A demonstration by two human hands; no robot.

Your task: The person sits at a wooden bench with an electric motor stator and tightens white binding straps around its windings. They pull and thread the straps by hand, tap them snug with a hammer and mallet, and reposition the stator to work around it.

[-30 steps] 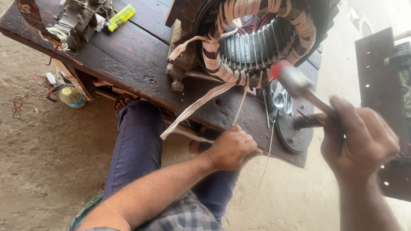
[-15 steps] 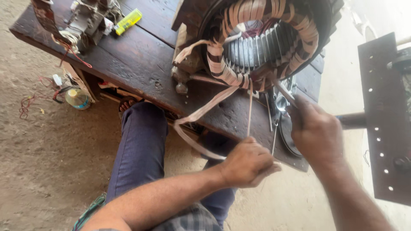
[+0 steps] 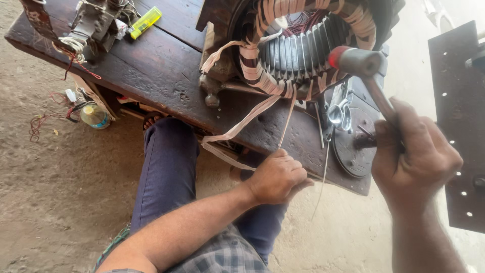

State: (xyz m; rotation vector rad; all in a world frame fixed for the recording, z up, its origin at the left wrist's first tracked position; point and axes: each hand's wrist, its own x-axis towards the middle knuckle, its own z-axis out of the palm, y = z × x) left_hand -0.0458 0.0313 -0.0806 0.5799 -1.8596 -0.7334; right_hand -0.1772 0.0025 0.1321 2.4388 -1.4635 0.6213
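Observation:
A large motor stator (image 3: 303, 50) wrapped in cream tape lies on a dark wooden bench (image 3: 166, 76). Loose tape ends (image 3: 237, 129) hang from it over the bench's front edge. My left hand (image 3: 278, 177) rests at that edge, closed on a thin stick (image 3: 287, 124) whose tip reaches up to the lower winding. My right hand (image 3: 414, 156) grips the handle of a hammer (image 3: 356, 60). Its red-ended head is lifted just in front of the stator's right side.
A yellow lighter (image 3: 145, 21) and a small wired part (image 3: 93, 23) lie at the bench's far left. A round metal disc (image 3: 353, 146) and shiny tools (image 3: 338, 114) sit under the hammer. A holed dark plate (image 3: 462, 126) stands right. My blue-trousered leg (image 3: 169, 172) and a bottle (image 3: 94, 115) are below.
The hammer came down onto the stick near the winding half a second ago and is now lifted again. My left hand has stayed on the stick.

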